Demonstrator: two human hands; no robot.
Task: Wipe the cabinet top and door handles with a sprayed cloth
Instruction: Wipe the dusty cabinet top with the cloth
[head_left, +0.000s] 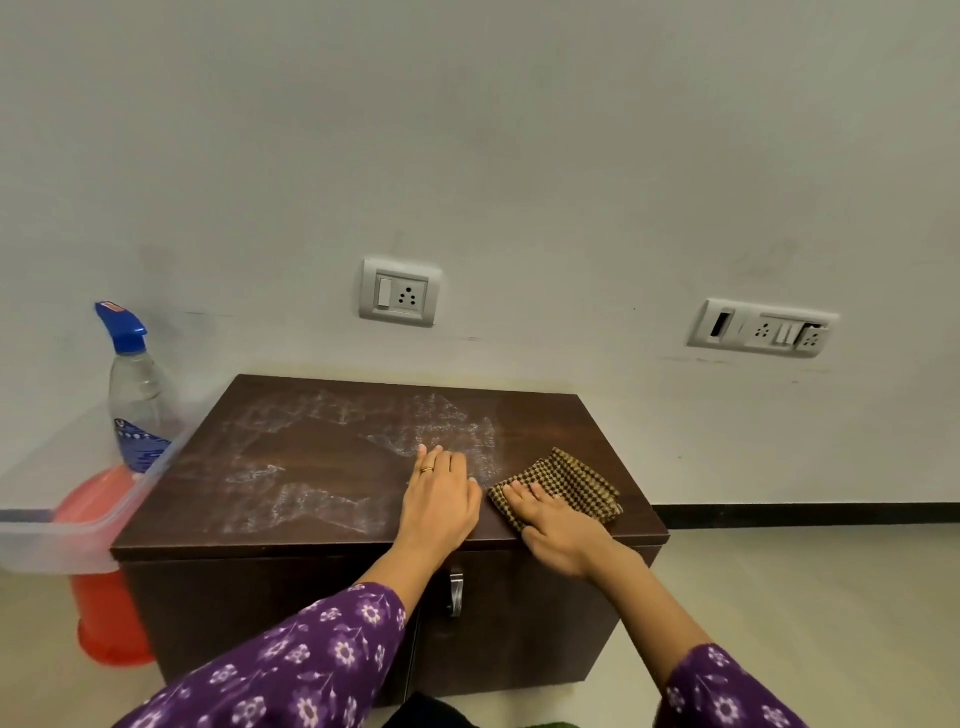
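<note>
I judge the cloth (569, 478) soft, light and folded. It lies on the right part of the cabinet top (311, 467) and is best driven under a flat palm. The right hand (556, 530) presses it with straight fingers. The left hand (441, 499) rests flat beside it, holding nothing. One door handle (456, 592) shows; whether there is a second I cannot tell.

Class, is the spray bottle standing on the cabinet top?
No, the spray bottle stands off to the left, beside the cabinet top.
</note>
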